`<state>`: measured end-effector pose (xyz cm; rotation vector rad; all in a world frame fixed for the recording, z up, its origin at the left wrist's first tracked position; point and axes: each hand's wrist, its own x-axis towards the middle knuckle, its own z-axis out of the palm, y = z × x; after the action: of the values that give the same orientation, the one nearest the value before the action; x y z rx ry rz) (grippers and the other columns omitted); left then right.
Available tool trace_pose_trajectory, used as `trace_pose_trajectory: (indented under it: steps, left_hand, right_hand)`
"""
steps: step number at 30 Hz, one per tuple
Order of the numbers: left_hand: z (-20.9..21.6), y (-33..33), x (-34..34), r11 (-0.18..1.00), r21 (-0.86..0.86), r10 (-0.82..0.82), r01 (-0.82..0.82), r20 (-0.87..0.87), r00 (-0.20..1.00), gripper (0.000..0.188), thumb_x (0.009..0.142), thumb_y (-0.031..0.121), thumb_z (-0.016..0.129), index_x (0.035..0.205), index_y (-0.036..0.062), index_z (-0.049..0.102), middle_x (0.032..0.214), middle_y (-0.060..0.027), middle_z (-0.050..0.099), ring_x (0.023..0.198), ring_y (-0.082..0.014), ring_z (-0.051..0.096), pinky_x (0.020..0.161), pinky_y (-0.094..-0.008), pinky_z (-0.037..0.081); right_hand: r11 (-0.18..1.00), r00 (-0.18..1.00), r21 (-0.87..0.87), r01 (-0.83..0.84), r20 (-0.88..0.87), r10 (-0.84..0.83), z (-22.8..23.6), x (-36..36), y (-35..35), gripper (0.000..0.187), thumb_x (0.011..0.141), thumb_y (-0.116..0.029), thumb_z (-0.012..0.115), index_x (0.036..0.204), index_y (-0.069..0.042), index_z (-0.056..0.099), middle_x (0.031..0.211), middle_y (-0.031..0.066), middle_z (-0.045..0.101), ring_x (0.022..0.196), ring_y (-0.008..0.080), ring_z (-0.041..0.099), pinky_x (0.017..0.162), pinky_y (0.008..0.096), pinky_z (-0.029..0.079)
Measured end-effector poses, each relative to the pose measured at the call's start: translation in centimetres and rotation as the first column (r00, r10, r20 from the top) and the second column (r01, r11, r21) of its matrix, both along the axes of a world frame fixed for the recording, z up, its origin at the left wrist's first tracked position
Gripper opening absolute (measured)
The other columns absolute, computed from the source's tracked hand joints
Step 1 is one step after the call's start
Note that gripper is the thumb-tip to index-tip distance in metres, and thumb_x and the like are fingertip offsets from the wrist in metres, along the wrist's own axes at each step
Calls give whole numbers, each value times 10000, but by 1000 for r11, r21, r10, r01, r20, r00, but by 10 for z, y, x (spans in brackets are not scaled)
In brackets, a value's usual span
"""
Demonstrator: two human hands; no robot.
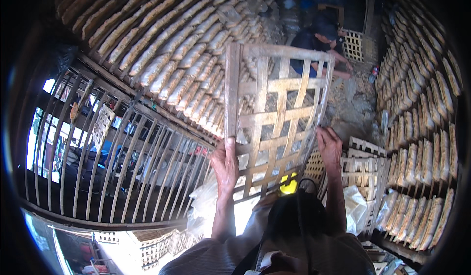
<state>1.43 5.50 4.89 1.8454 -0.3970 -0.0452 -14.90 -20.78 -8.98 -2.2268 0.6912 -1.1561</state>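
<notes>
A woven bamboo tray [232,93], an open lattice of flat strips in a wooden frame, is tilted up in front of me. My left hand [225,163] is closed round the lower part of its left wooden edge, thumb pointing up along it. On the opposite side, my right hand [329,146] has its fingers curled at the tray's thin right edge. Nothing lies on the lattice, and the floor shows through its gaps. Something bright yellow [288,183] is partly hidden below the tray, close to my body.
Racks of long white-brown slabs [189,74] rise on the left, with more slab-filled racks [417,157] on the right. A slatted barrier [130,162] runs along my left. Another person [319,37] crouches ahead. More lattice trays [365,169] and clear plastic [354,204] are at my right.
</notes>
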Motion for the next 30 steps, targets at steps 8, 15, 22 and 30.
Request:
trace_pose_trajectory:
  steps: [8,15,22,30]
  left_hand:
    - [2,1,2,999,35,-12,9,107,994,536,1119,420,579,808,-16,589,640,-2,455,637,-115,405,556,-346,351]
    - [-10,-1,1,992,130,-14,-7,162,987,529,1108,428,590,844,-30,617,627,-108,485,637,-166,431,591,-409,416]
    - [-9,-3,-5,985,146,-100,86,87,991,489,1089,413,620,897,-36,636,614,-165,491,591,-200,442,589,-421,439]
    - [-6,0,-7,985,154,-106,72,225,969,461,1067,398,655,900,-32,656,611,-186,498,565,-220,459,576,-430,439]
  right_hand:
    - [979,959,9,203,-205,-197,-21,23,2,137,1040,-175,604,1112,-59,612,991,210,701,885,423,716,739,533,562]
    - [534,775,728,-430,601,-196,-94,0,-53,260,1009,-107,719,1228,17,655,1106,65,706,995,166,671,829,352,587]
    - [745,944,625,-232,328,19,-74,7,-14,341,1000,-99,750,1304,35,671,1139,105,708,1059,149,660,925,337,582]
    - [518,897,798,-309,426,-122,-104,2,-20,280,1074,-205,678,1277,-12,680,1008,65,746,826,108,696,602,275,598]
